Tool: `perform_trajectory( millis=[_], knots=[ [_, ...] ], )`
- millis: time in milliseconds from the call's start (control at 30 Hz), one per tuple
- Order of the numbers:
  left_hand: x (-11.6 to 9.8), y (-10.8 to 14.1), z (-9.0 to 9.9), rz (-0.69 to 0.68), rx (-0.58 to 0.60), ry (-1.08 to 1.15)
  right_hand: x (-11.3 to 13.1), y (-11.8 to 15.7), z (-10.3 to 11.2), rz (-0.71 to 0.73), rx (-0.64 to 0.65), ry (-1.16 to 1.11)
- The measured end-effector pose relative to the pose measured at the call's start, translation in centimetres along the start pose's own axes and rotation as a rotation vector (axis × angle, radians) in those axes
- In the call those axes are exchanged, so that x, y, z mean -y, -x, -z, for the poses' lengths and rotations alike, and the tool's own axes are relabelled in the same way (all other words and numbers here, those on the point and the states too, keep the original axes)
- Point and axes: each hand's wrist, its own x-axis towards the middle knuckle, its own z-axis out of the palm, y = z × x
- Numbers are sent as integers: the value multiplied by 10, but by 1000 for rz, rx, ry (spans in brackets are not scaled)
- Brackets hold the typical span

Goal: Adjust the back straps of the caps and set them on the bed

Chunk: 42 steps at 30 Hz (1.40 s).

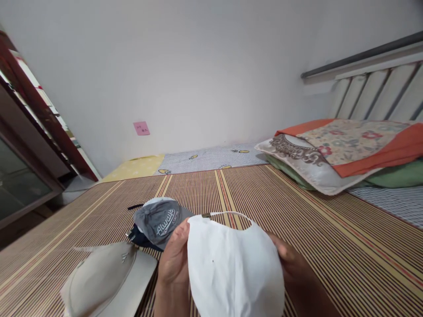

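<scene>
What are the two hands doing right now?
Left hand: closed on the white cap, at its edge.
Right hand: holding the cap's other side; most fingers hidden.

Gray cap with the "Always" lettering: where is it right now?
In the head view, the gray cap lies left of center in a small pile on the striped mat, just beyond the beige cap and left of the white cap in the hands.

A pink note [142, 128] is on the pale wall [205, 66]. Before a ribbed radiator [378, 91], an orange-edged floral pillow [357, 140] overlaps a pale pillow [317, 174] with brown scrollwork, green fabric [396, 174] beneath. A striped mat [313, 246] borders a checked sheet [211, 156] and yellow fabric [135, 169].
</scene>
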Motion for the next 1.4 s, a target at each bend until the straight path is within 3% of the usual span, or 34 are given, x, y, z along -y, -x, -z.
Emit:
perform_trajectory(
  millis=[233,467,667,800,933,1133,1300,1400],
  knots=[
    [1,-3,0,55,42,-10,-12,0,0,-92,-84,-198],
    [23,-4,13,100,304,51,-2,-12,3,-168,-176,-456],
    [53,-18,15,232,229,228,-1,-15,-8,-68,-191,-513],
    [59,-26,19,397,284,275,-2,-18,-3,-8,-130,-496],
    [63,-31,24,446,325,281,-2,-18,-1,5,-131,-510],
    [70,-36,29,490,398,294,0,-20,-1,-58,-181,-585],
    [70,-37,30,517,295,337,5,-31,-9,-205,-196,-540],
    [69,-37,28,495,270,358,4,-35,-11,-219,-172,-507]
  ],
)
